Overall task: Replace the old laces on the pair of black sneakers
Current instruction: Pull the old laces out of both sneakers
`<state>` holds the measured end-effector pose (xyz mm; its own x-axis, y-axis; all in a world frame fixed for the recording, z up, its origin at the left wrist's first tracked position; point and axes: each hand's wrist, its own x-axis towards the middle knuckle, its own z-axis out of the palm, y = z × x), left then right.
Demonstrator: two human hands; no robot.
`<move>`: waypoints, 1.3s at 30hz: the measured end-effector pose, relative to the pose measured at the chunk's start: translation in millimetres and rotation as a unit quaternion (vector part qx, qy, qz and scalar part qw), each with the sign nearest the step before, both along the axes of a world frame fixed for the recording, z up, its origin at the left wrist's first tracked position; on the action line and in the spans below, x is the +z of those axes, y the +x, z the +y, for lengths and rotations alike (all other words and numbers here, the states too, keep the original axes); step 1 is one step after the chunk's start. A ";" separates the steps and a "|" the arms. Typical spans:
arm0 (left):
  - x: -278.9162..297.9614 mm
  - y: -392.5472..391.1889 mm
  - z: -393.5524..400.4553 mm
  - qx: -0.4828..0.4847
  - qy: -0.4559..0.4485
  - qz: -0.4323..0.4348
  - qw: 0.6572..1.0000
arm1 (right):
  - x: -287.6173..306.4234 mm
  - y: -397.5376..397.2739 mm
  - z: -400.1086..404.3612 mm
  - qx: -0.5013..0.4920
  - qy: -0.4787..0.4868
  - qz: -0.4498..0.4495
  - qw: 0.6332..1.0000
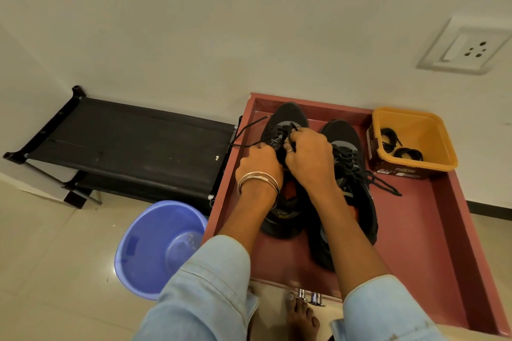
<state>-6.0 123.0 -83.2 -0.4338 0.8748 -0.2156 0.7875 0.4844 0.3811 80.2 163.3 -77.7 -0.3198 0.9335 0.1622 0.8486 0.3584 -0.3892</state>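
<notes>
The left hand [259, 165] and right hand [309, 158] cover the tongue and middle eyelets of the left sneaker [285, 174], so where the lace [249, 130] enters cannot be told. The fingertips curl out of sight. The right forearm hides part of the right sneaker [349, 183]. The printing on the orange tub [412, 141] is too small to read. Both sleeves [205, 293] and the red tray [432, 216] are cut by the bottom edge.

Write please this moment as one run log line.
step: lace work on left sneaker | left hand: pinches lace | right hand: grips lace at eyelets | right sneaker: laced, untouched | yellow tub: holds coiled laces
</notes>
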 end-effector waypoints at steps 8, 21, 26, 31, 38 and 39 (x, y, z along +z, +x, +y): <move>2.8 3.7 -1.2 -0.002 0.003 0.014 1.000 | 13.7 4.1 -1.9 -0.096 -0.117 0.224 0.963; 20.8 -4.8 -16.6 -0.007 -0.051 0.001 0.999 | 27.8 24.3 18.5 -0.127 -0.092 0.078 0.985; 46.0 -16.1 -16.2 0.028 -0.020 -0.025 0.999 | 64.1 34.3 10.1 -0.164 -0.006 0.019 0.986; 45.9 -15.0 3.5 -0.018 0.190 -0.021 0.981 | 65.0 15.4 -8.2 -0.016 -0.252 0.013 0.967; 2.4 -9.1 28.4 -0.100 0.121 0.091 0.983 | 27.0 9.5 -24.0 -0.005 -0.212 -0.082 0.974; 1.2 -6.8 27.8 -0.091 0.129 0.101 0.982 | 25.9 10.1 -25.4 -0.008 -0.198 -0.075 0.977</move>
<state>-12.8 150.8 -82.0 -0.2762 0.9561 0.0983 0.9241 0.2360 0.3007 90.3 137.9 -51.8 -0.2978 0.9184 -0.2604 0.9111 0.1920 -0.3648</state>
